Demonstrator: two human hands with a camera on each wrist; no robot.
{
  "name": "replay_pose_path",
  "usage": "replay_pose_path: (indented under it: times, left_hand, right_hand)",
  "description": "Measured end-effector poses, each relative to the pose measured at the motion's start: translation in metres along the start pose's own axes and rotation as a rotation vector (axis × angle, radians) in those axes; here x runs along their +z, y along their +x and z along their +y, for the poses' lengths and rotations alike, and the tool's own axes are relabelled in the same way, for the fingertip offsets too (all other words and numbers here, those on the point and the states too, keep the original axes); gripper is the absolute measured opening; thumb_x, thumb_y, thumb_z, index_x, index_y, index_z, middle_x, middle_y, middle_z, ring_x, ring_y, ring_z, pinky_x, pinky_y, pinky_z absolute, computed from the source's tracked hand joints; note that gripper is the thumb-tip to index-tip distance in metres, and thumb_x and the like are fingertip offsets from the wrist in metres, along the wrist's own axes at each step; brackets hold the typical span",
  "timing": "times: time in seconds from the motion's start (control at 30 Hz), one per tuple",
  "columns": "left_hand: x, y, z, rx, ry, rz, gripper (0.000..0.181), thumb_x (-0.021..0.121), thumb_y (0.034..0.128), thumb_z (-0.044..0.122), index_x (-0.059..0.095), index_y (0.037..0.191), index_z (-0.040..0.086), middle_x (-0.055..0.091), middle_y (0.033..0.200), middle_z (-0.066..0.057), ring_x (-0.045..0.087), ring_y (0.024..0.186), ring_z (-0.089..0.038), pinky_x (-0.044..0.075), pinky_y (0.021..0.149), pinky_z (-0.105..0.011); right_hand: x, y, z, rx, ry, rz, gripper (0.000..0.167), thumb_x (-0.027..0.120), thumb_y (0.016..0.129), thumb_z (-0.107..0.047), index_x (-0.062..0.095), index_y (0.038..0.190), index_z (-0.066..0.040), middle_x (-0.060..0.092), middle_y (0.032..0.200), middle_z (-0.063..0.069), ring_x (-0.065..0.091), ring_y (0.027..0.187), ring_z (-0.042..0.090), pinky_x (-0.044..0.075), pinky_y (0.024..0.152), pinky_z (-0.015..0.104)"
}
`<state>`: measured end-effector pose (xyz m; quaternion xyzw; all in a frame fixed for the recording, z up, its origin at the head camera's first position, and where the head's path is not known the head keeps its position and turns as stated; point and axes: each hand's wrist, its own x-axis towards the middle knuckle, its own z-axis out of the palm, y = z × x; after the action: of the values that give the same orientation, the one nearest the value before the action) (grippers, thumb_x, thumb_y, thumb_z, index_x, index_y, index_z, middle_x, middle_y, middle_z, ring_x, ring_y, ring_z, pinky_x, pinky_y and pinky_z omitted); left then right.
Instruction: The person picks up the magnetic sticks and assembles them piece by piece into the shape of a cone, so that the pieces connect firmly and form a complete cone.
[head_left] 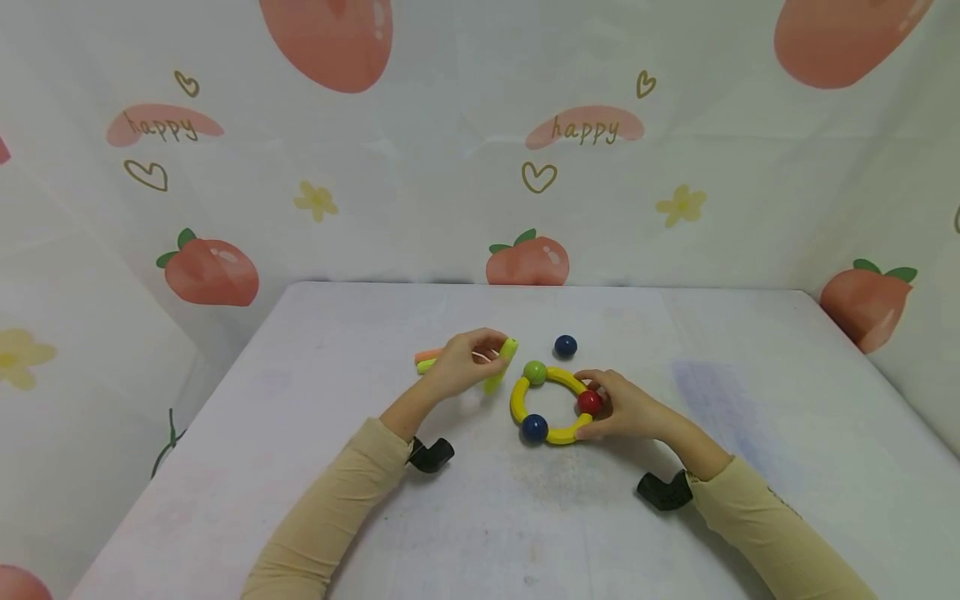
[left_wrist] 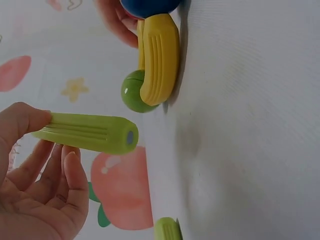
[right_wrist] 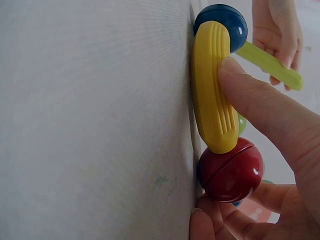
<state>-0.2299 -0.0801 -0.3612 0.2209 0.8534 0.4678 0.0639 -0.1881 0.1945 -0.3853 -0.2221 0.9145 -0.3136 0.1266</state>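
My left hand [head_left: 463, 363] pinches a light green rod [left_wrist: 92, 133] between thumb and fingers, raised off the table and tilted; a grey disc shows in its end. To its right, a ring of yellow curved sticks [head_left: 518, 400] joined by a green ball [head_left: 535, 372], a blue ball [head_left: 534, 427] and a red ball [head_left: 589, 402] lies flat. My right hand [head_left: 632, 407] grips the ring's right side, its thumb on one curved stick [right_wrist: 212, 90] and its fingers round the far side of the red ball. Rod and ring are apart.
A loose dark blue ball [head_left: 566, 346] lies behind the ring. Beyond my left hand are an orange rod [head_left: 428, 355] and another green rod [head_left: 426, 366], partly hidden by that hand. A printed cloth [head_left: 420, 167] hangs behind the white table [head_left: 360, 333].
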Motion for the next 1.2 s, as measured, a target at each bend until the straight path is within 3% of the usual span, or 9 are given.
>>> replay_pose_path:
  times: [0.77,1.2]
  left_hand:
    - [0.014,0.014,0.014,0.056,-0.089,0.064,0.033,0.069,0.0831,0.010,0.059,0.113,0.004,0.064,0.108,-0.013,0.063,0.096,-0.024,0.053,0.084,-0.026]
    - [0.019,0.024,0.025,0.087,-0.070,0.079,0.032,0.068,0.0839,0.011,0.058,0.113,0.003,0.064,0.110,-0.013,0.064,0.098,-0.025,0.053,0.087,-0.028]
  right_hand:
    - [0.001,0.000,0.000,-0.009,-0.005,-0.001,0.082,0.079,0.072,-0.036,0.040,0.133,0.002,0.052,0.113,0.022,0.049,0.099,0.028,0.048,0.087,0.044]
    - [0.000,0.001,0.002,-0.019,0.002,-0.006,0.082,0.079,0.072,-0.035,0.039,0.133,0.002,0.052,0.113,0.021,0.049,0.100,0.028,0.048,0.086,0.043]
